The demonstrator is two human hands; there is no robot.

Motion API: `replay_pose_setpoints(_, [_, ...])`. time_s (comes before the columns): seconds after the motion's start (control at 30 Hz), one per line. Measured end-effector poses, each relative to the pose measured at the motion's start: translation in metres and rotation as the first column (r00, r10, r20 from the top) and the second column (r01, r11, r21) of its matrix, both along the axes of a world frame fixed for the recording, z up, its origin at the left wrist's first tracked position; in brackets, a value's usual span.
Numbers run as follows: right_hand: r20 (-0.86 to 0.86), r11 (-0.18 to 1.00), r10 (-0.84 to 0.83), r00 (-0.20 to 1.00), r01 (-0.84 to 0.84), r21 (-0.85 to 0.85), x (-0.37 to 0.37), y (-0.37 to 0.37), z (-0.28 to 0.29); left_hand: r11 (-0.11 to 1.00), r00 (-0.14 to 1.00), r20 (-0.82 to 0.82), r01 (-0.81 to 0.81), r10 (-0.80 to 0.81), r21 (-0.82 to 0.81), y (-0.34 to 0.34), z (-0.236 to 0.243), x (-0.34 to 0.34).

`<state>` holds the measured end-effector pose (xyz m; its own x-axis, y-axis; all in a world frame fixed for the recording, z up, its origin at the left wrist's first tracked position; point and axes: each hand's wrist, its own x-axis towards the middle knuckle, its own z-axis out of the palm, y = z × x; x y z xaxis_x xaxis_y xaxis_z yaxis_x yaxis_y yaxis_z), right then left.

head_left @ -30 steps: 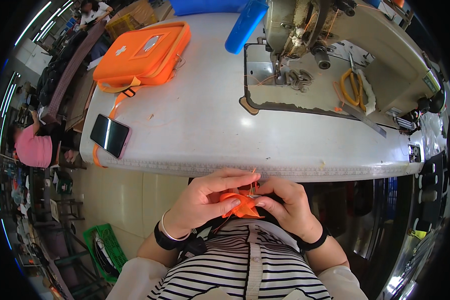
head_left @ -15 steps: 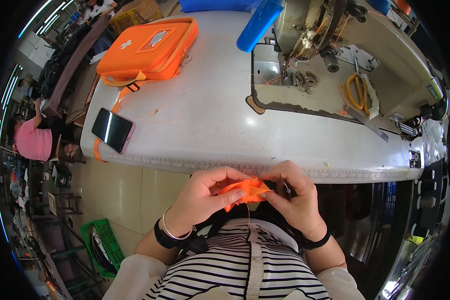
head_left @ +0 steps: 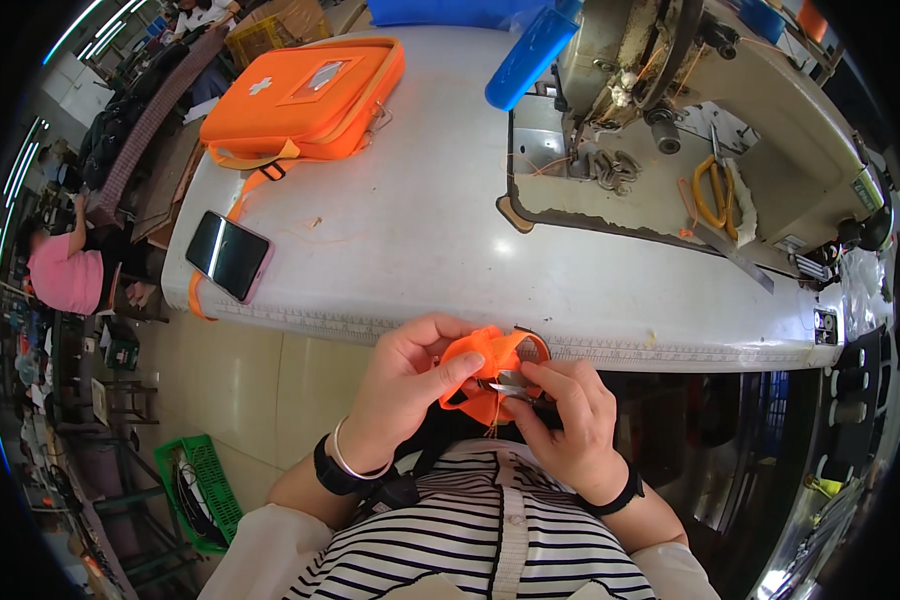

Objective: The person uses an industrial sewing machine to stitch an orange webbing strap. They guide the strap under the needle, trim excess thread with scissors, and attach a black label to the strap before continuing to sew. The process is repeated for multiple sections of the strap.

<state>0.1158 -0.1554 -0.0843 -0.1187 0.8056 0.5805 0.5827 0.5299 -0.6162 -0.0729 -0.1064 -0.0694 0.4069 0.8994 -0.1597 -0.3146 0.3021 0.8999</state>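
L hand pinches the orange strip, thumb on top, fingers curled behind. R hand has snips gripped btwn thumb & fingers, metal tips right at the strip; handle's mostly hidden, and can't tell if the blades actually touch fabric. Strip's up in front of the body, near the counter edge w/ the ruler marks; can't tell if it rests on it.

To do this well, IMO: pull the strip taut w/ the L thumb & fingers so the spot by the tips lies flat. L thumb is v. close to the metal, so angle the tips away from it. Small, controlled nips prob. beat one big bite; check the layer underneath first, as folds could get caught. A bit more height over the counter would help w/ light.

Look-wise: strip is bright orange, fabric-like, soft, bunched into folds; a loop arcs out at the R side, another hangs low L. Loose ends poke out underneath, too small to make out. Similar orange to the bag on the counter.
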Motion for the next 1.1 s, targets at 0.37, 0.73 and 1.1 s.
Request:
replay_pose_setpoints(0.37, [-0.092, 0.993, 0.031, 0.995, -0.041, -0.111, -0.003, 0.001, 0.006, 0.998, 0.997, -0.072, 0.015, -0.01, 0.068, -0.002, 0.003, 0.001])
replay_pose_setpoints(0.73, [-0.267, 0.97, -0.051, 0.962, -0.016, -0.243, -0.001, -0.002, 0.003, 1.0, 0.996, -0.092, 0.013, -0.012, 0.011, -0.002, 0.005, 0.002])
replay_pose_setpoints(1.1, [-0.014, 0.996, -0.064, 0.998, 0.065, 0.065, 0.003, 0.006, -0.004, 1.0, 0.999, 0.032, -0.001, 0.002, -0.024, 0.0, 0.0, 0.003])
